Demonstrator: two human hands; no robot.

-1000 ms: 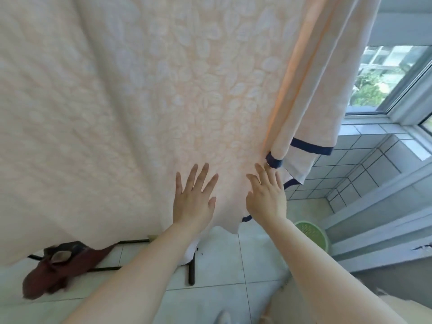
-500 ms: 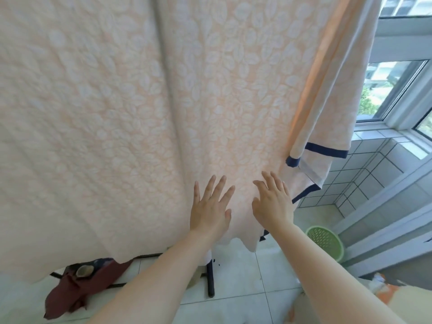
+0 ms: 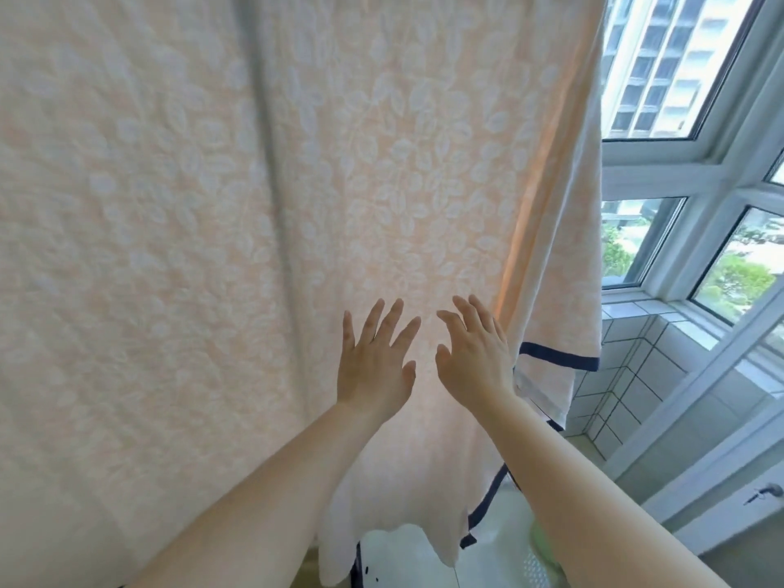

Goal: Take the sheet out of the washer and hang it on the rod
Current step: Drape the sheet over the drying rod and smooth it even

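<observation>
Head view. The peach sheet (image 3: 263,231) with a pale leaf pattern hung in front of me and filled most of the frame, its top edge out of view (so I could not see the rod it hung from). A navy border (image 3: 558,357) ran along its lower right hem, where a folded-over layer dropped beside the main panel. My left hand (image 3: 373,367) lay flat against the fabric with fingers straight and spread, grasping nothing. My right hand (image 3: 475,358) was just beside it to the right, also released, fingers extended and slightly fanned on the cloth near the folded edge; the two hands were close but apart. To the far right stood a white-framed window (image 3: 679,171) above a ledge of pale tiles (image 3: 628,375). At the bottom, below the sheet's hem, a green basket (image 3: 541,541) showed in part behind my right forearm.
</observation>
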